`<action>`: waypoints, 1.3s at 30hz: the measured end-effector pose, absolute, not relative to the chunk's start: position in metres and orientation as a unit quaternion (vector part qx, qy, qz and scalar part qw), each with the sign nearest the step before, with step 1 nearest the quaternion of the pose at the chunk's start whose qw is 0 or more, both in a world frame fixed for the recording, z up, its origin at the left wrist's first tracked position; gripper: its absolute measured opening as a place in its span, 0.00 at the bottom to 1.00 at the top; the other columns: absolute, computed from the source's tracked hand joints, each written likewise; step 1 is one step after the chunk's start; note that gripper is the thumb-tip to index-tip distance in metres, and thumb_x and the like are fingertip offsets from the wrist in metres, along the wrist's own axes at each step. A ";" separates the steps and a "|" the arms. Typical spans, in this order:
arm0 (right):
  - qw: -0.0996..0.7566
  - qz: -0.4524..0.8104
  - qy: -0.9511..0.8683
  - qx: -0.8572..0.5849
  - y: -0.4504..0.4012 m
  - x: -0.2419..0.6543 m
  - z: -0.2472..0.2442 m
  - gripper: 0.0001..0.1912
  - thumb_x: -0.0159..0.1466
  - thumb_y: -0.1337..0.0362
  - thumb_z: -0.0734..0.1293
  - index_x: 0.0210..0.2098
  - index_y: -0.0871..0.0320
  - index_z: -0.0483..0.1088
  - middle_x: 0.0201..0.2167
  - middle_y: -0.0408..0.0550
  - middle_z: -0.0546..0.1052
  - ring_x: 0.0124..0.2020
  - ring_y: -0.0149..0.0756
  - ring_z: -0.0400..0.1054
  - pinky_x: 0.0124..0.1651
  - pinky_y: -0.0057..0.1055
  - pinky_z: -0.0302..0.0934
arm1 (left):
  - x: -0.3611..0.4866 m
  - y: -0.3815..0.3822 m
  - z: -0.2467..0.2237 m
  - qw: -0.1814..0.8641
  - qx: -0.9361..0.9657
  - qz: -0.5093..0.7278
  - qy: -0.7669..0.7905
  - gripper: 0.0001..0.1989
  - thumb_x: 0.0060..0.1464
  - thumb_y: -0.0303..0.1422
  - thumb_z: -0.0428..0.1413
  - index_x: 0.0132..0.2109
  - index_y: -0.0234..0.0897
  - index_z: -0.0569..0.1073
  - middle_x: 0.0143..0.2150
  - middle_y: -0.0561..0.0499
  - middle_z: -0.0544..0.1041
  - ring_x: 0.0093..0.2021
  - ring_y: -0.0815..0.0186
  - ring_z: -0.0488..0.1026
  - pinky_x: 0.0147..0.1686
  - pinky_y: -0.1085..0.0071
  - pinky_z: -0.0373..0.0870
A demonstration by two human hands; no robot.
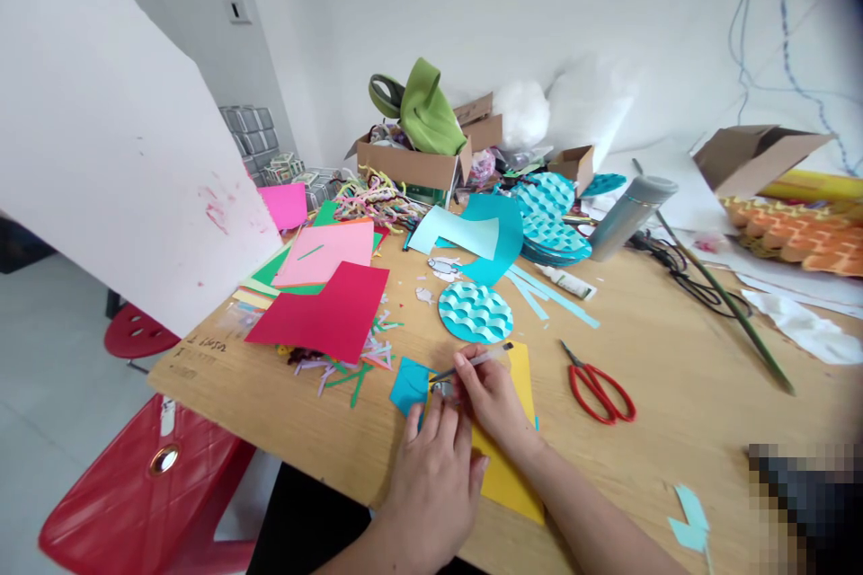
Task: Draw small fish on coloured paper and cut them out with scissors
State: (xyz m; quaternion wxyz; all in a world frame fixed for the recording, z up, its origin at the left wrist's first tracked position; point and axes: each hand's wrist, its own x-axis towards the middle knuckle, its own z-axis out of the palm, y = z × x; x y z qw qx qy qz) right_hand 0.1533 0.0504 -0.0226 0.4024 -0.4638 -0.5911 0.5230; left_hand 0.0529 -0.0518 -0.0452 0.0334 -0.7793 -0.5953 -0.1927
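- Pinching a pen [491,354] between right hand [497,397] thumb and fingers, tip down by a small cutout [441,388].
- Pressing down beside it with left hand [432,476], fingers slightly spread.
- Lying at the yellow paper's [513,476] left edge: cutout, pale with dark lines, partly hidden by fingers.
- Resting well right: red scissors [600,388].
- Lying beyond the hands: round disc [475,313], teal with pale wavy strips.
- Farther: fish [445,267], white, dark-outlined.
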 end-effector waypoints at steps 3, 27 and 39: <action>0.399 0.482 -0.615 -0.480 0.050 0.150 -0.022 0.26 0.61 0.37 0.62 0.31 0.55 0.63 0.18 0.40 0.66 0.18 0.32 0.59 0.22 0.30 0.56 | 0.053 -0.052 -0.044 0.010 -0.773 -0.203 -0.601 0.23 0.65 0.41 0.47 0.62 0.35 0.66 0.60 0.43 0.69 0.63 0.50 0.60 0.59 0.49 0.61; 0.368 0.401 -0.683 -0.487 0.051 0.149 -0.022 0.24 0.65 0.40 0.58 0.29 0.55 0.65 0.18 0.41 0.67 0.18 0.34 0.61 0.22 0.31 0.56 | 0.054 -0.051 -0.044 -0.016 -0.771 -0.196 -0.606 0.19 0.64 0.38 0.49 0.58 0.35 0.69 0.56 0.44 0.70 0.62 0.50 0.61 0.59 0.48 0.60; 0.360 0.383 -0.693 -0.493 0.054 0.151 -0.021 0.24 0.66 0.40 0.57 0.29 0.54 0.64 0.17 0.41 0.67 0.18 0.35 0.62 0.23 0.32 0.56 | 0.055 -0.051 -0.043 -0.010 -0.770 -0.199 -0.606 0.19 0.64 0.38 0.49 0.57 0.34 0.71 0.55 0.43 0.71 0.61 0.49 0.62 0.57 0.48 0.62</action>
